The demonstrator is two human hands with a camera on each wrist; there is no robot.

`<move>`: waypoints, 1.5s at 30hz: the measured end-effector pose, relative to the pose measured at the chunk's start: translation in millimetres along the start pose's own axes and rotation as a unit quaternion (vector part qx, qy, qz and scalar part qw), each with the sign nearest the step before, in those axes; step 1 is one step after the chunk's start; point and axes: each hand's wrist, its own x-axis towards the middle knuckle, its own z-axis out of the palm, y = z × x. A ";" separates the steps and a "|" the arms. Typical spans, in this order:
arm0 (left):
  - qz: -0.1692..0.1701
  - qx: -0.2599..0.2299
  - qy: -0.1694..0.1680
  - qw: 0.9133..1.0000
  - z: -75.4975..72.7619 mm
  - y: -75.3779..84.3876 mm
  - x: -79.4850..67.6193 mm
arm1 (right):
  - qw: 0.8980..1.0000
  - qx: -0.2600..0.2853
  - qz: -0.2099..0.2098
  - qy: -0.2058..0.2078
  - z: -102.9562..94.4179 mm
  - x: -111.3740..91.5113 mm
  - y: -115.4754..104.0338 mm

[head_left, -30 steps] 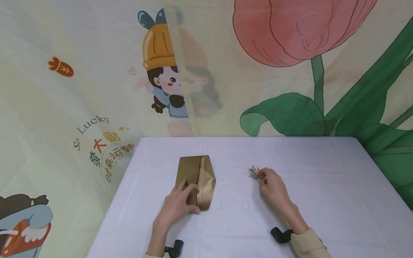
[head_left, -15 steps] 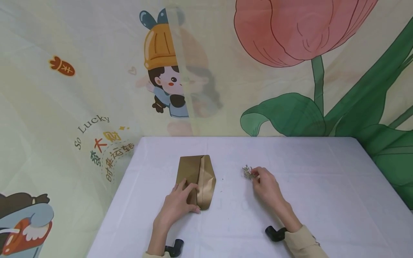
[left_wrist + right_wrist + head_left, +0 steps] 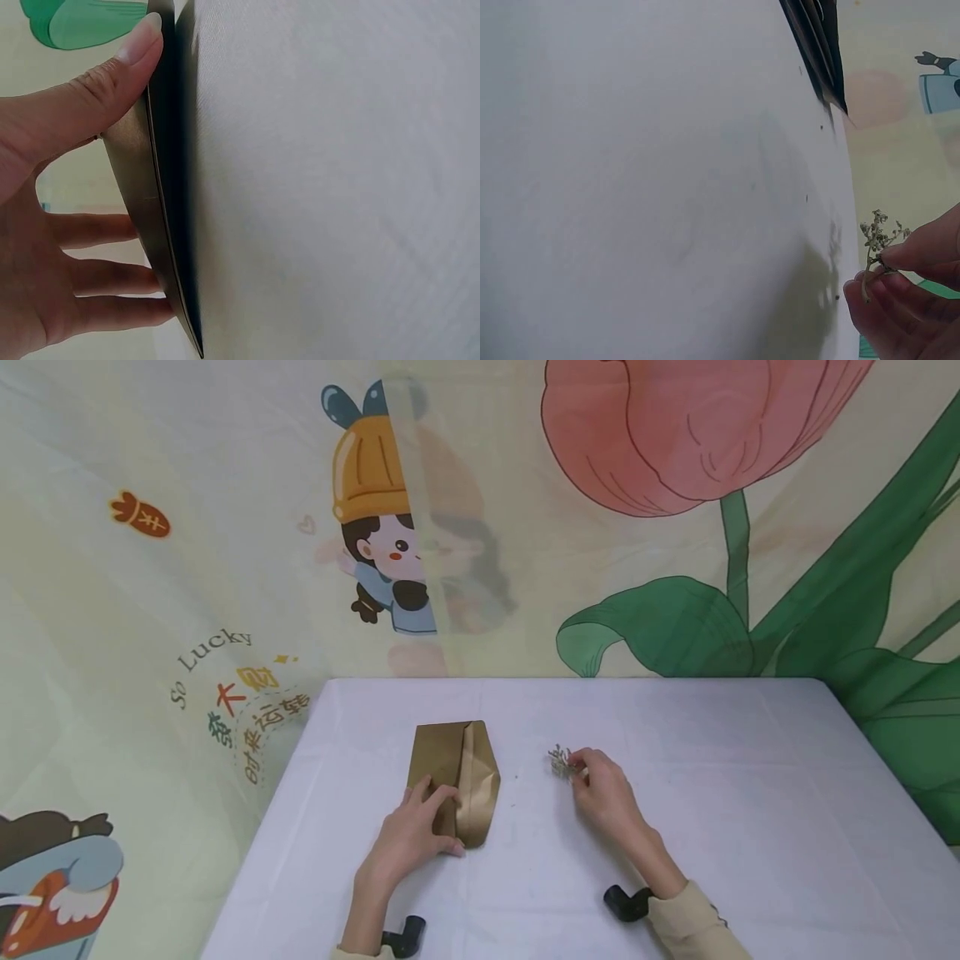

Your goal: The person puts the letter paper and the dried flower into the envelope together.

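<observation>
A gold paper envelope (image 3: 438,750) lies on the table left of centre, its flap toward the right. My left hand (image 3: 408,835) rests on it, the spread fingertips and thumb pressing its upper face. Seen edge-on in the left wrist view, the envelope (image 3: 135,161) has the thumb (image 3: 139,45) near one end and the fingers along it. To the right, my right hand (image 3: 611,793) pinches a small dried plant sprig (image 3: 559,762) between thumb and fingertips. The right wrist view shows the sprig's (image 3: 877,232) tiny pale-green clusters and short bent stem, held above the table.
A white cloth covers the table (image 3: 712,760), with a few tiny dark crumbs between envelope and sprig. Behind hangs a printed fabric backdrop (image 3: 517,435) with a tulip and a cartoon figure. Black camera mounts (image 3: 628,903) sit at both wrists.
My right hand has moved left across the table with the sprig, nearer the envelope. The left hand and the envelope have stayed where they were.
</observation>
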 end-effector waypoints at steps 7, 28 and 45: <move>0.003 -0.002 -0.011 1.000 -0.6 -0.4 -0.4 | 1.000 0.008 -0.005 -0.004 7.2 4.1 -9.8; 0.005 0.021 -0.023 0.999 -2.1 1.7 -1.2 | 0.999 0.016 -0.026 0.010 9.2 -0.8 -15.1; 0.008 0.022 -0.005 1.000 1.1 -1.2 0.4 | 0.999 0.022 -0.033 -0.004 17.0 0.6 -24.5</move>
